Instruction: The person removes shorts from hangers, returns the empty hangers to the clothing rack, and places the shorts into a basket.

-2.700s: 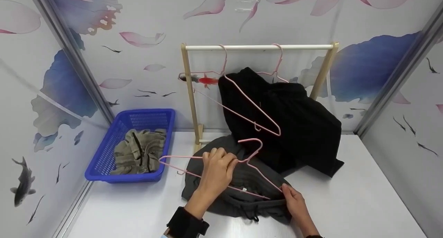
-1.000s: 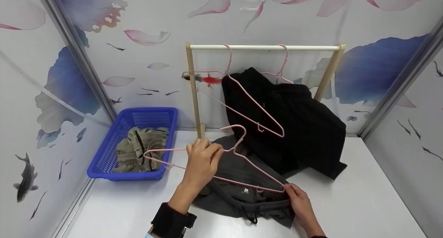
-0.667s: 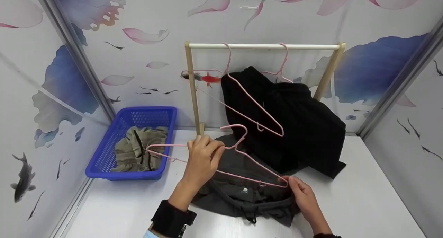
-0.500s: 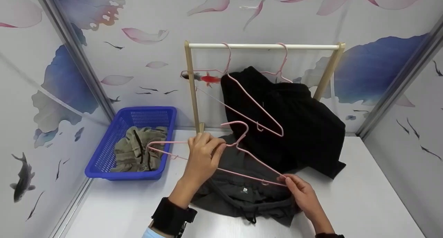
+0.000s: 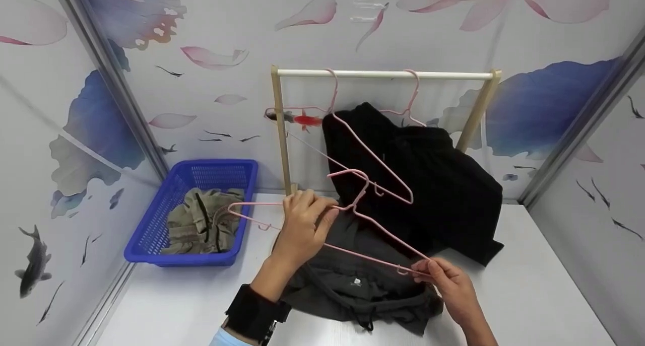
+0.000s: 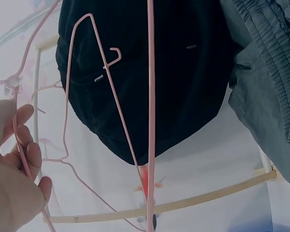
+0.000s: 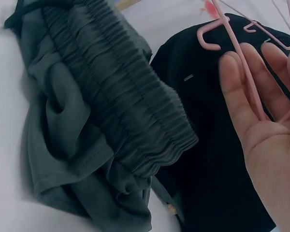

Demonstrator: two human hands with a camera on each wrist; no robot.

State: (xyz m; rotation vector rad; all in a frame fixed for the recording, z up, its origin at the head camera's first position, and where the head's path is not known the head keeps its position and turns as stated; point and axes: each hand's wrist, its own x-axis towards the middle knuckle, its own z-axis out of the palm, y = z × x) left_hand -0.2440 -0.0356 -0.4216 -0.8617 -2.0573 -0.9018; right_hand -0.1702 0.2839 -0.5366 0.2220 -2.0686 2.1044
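My left hand (image 5: 305, 227) grips a pink clothes hanger (image 5: 363, 256) by its shoulder, just left of the hook. My right hand (image 5: 456, 288) pinches the same hanger's right corner; its wire (image 7: 241, 63) runs between fingers and thumb in the right wrist view. Beneath the hanger lie dark grey elastic-waist trousers (image 5: 383, 310) on the table, waistband towards me, with a black drawstring and a small white label. In the right wrist view the grey waistband (image 7: 111, 87) is apart from my fingers. The left palm hides part of the hanger.
A rack (image 5: 385, 74) with a white rail stands behind my hands. On it hang a bare pink hanger (image 5: 363, 142) and black trousers (image 5: 428, 185) on another. To the left, a blue basket (image 5: 181, 259) holds a khaki garment (image 5: 201, 225). Patterned walls enclose the table.
The hanger has risen from the grey waistband, its right end now out above it. My right hand has gone from the waistband's edge to the hanger's corner, up and right.
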